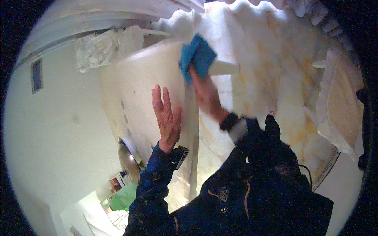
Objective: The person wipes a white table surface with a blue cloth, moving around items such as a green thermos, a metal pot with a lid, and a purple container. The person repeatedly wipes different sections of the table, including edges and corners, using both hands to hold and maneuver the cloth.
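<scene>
A folded blue cloth (198, 56) is in my right hand (206, 94), which is blurred; the cloth lies at the edge of a pale, cream-coloured surface (153, 65). My left hand (166, 118) is spread, fingers apart, over the same surface, with nothing in it. Whether the left palm touches the surface, I cannot tell. A dark device is strapped at my left wrist, and a dark band circles the right one.
Clear crumpled plastic (97, 50) lies at the surface's far left. A round metal lid or pan (129, 162) and a green item (124, 197) are at lower left. A pale cushion-like item (339, 106) is at right, above the marble-patterned floor (260, 88). Pale curtains hang at the top.
</scene>
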`<state>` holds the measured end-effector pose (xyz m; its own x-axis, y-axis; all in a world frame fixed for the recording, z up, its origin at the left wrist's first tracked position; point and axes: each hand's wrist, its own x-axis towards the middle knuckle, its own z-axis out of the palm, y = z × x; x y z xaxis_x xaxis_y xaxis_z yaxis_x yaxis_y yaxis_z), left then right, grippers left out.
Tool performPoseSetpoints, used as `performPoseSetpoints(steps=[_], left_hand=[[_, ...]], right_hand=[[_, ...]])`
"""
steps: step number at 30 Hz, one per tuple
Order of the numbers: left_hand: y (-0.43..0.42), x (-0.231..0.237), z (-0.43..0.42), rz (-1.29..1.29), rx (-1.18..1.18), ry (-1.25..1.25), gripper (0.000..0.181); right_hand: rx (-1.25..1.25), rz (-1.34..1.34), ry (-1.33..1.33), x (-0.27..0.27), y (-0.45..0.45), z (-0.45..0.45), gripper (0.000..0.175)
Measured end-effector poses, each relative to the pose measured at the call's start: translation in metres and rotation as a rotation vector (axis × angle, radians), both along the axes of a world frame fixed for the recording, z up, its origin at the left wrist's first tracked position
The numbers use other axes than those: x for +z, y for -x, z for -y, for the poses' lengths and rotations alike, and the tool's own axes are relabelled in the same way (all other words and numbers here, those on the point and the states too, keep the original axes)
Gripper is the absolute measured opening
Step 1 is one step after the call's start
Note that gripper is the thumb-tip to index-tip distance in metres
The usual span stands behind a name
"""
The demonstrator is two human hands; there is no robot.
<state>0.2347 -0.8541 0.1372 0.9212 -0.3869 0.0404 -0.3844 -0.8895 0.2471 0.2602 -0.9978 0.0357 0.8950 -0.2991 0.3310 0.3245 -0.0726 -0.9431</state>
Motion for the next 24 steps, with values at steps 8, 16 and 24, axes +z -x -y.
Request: performPoseSetpoints(steps=[8, 16, 24], left_hand=[[-0.037, -0.023, 0.004, 0.010, 0.031, 0.001, 0.065], [-0.035, -0.029, 0.000, 0.054, -0.027, -0.071, 0.068], [-0.036, -0.028, 0.003, 0.028, 0.014, -0.075, 0.065]], right_hand=[[0.165, 0.004, -0.150, -0.023, 0.050, -0.027, 0.070], [-0.013, -0.101, -0.242, 0.000, -0.066, 0.022, 0.053], [0.352, -0.338, -0.369, -0.003, 0.084, -0.019, 0.054]])
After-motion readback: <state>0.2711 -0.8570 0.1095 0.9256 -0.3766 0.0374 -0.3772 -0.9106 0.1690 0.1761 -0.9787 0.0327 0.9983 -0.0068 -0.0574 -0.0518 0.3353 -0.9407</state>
